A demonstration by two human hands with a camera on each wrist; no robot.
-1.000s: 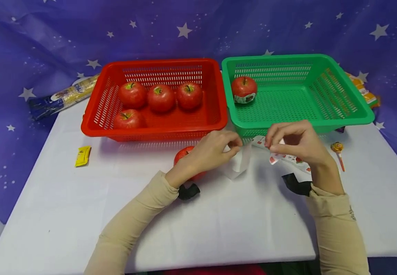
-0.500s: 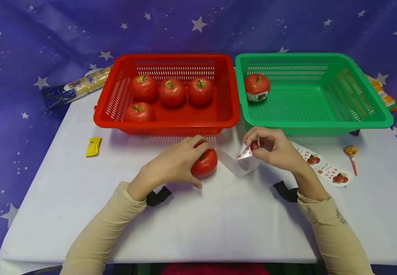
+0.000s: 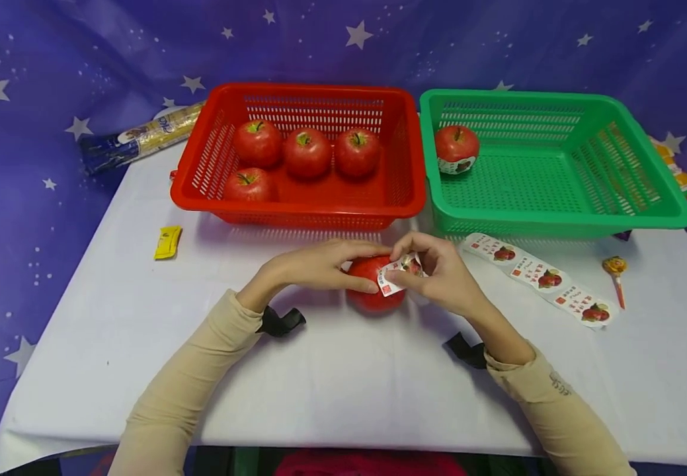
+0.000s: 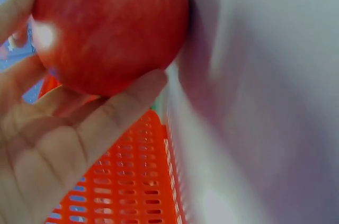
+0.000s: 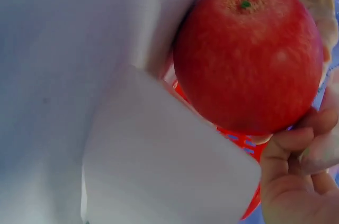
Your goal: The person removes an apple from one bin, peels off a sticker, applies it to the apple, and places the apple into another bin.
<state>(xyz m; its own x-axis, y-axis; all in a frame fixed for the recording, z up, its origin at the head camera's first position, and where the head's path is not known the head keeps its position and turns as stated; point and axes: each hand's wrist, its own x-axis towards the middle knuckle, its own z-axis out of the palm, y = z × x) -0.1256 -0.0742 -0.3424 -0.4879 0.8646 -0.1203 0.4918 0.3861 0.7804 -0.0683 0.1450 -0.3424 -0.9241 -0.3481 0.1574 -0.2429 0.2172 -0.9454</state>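
Near the middle of the white table, my left hand (image 3: pixel 319 264) holds a red apple (image 3: pixel 373 305) from its left side. In the left wrist view its fingers curve along the apple (image 4: pixel 114 28). My right hand (image 3: pixel 441 276) pinches a white printed sticker (image 3: pixel 386 287) between thumb and fingers, right at the apple's top right. The right wrist view shows the apple (image 5: pixel 246 60) with a strip of white backing paper (image 5: pixel 169 155) beside it. That strip is mostly hidden behind my right hand in the head view.
A red basket (image 3: pixel 319 210) with several apples stands behind. Right of it is a green basket (image 3: pixel 563 221) with one labelled apple (image 3: pixel 457 145). Around lie a sticker strip (image 3: pixel 536 277), a lollipop (image 3: pixel 615 266), a yellow packet (image 3: pixel 167 242) and a spaghetti pack (image 3: pixel 141 137).
My left hand has moved from the backing strip to the apple and brought it rightward. My right hand has carried the sticker left onto the apple. The head view has shifted.
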